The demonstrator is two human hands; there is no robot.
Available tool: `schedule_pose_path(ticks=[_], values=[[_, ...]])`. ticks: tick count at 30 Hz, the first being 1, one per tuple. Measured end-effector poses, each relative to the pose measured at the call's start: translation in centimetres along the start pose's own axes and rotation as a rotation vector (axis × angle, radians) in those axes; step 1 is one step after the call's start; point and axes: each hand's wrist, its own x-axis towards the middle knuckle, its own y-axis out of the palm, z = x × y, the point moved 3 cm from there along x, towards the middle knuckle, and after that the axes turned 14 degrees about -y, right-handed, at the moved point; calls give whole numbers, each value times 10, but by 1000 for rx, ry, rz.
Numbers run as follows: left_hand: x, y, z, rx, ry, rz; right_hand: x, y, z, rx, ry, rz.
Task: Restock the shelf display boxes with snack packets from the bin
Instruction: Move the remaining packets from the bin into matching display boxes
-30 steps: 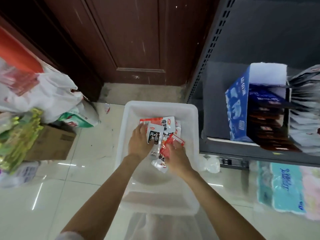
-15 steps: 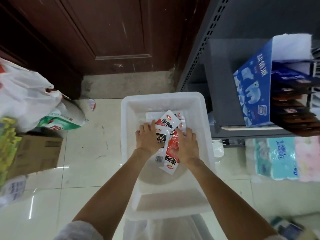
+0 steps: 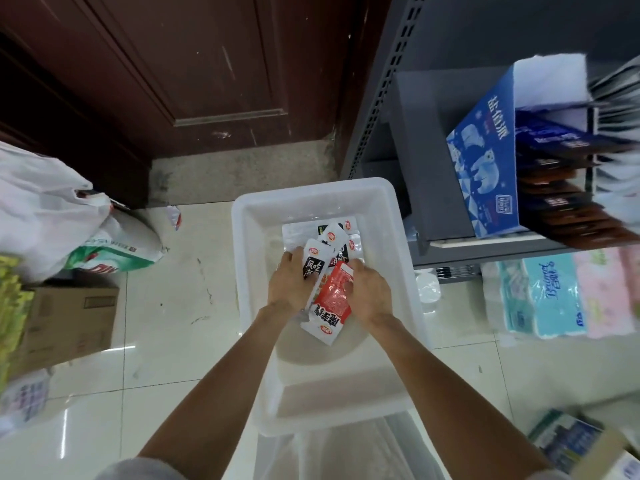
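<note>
Hands: left hand [image 3: 290, 284] & right hand [image 3: 370, 295] both down in the bin, fingers curled round one shared bundle of snack packets [image 3: 329, 292], pinching it from either side.
Where: bundle sits over the middle of the white bin [image 3: 242, 258], which is on the floor just left of the grey shelf [image 3: 426, 140]. More packets [image 3: 313, 230] lie loose at the far end of the bin.
Risk 1: packets are slick film & fanned out, not squared up; the near one hangs well below both hands, so it could slide out on the lift, prob. back into the bin or onto the tiles.
Risk 2: grip is a side squeeze only, nothing under the bundle; a quick swing right toward the shelf may let the middle ones drop.
Risk 3: blue display box [image 3: 485, 157] looks pretty full already w/ dark packets; jamming a thick bundle in could buckle them or tip the box off its edge.
Risk 4: shelf lip is close to the bin's right wall; an arm could clip it going up.
Packet look: small flat sachets, white w/ black print at the far side of the bundle, red-and-white at the near side, red round logo, glossy. Count in the grip: can't tell.
</note>
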Motion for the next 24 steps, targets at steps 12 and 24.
schedule_pose_path(ticks=[12, 24], values=[[-80, -63, 2, -987, -129, 127, -90, -120, 2, 734, 6, -345], [-150, -82, -80, -1050, -38, 276, -111, -179, 12, 798, -152, -540]])
